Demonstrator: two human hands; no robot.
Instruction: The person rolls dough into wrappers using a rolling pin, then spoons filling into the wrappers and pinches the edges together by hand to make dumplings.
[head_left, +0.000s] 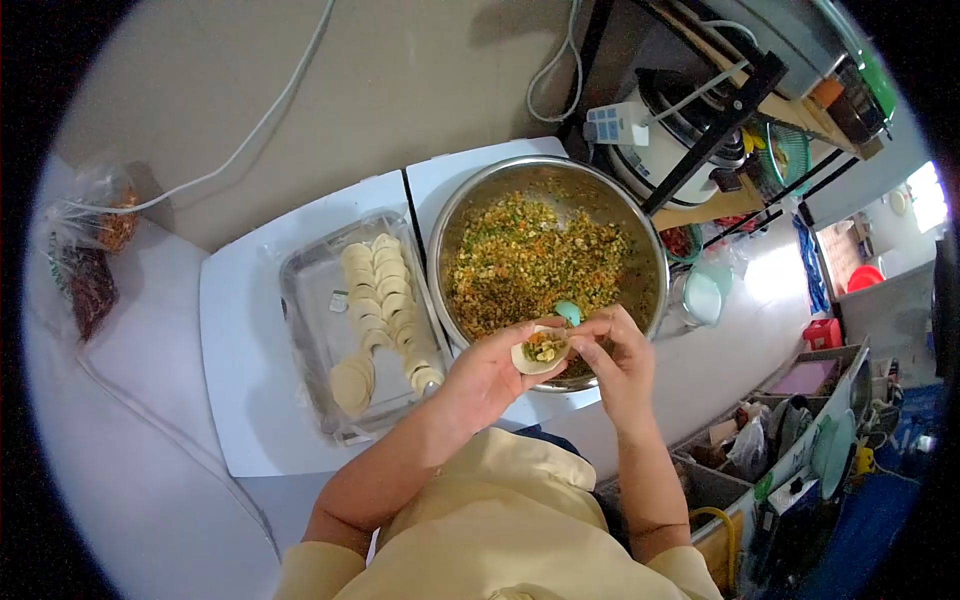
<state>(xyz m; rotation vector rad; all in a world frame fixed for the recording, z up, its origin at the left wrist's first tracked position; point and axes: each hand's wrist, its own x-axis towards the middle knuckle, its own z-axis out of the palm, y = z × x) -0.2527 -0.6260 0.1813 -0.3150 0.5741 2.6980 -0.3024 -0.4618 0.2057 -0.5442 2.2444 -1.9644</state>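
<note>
A round dough wrapper with chopped filling on it lies in the fingers of my left hand. The fingertips of my right hand pinch the wrapper's right edge. Both hands are over the near rim of a large metal bowl of chopped vegetable filling. A turquoise spoon end shows in the filling just beyond my fingers. To the left, a metal tray holds rows of folded dumplings and a stack of round wrappers.
Plastic bags of food stand at the far left. A rack with a rice cooker and a power strip rises behind the bowl. A white container is right of the bowl, with cluttered bins at the lower right.
</note>
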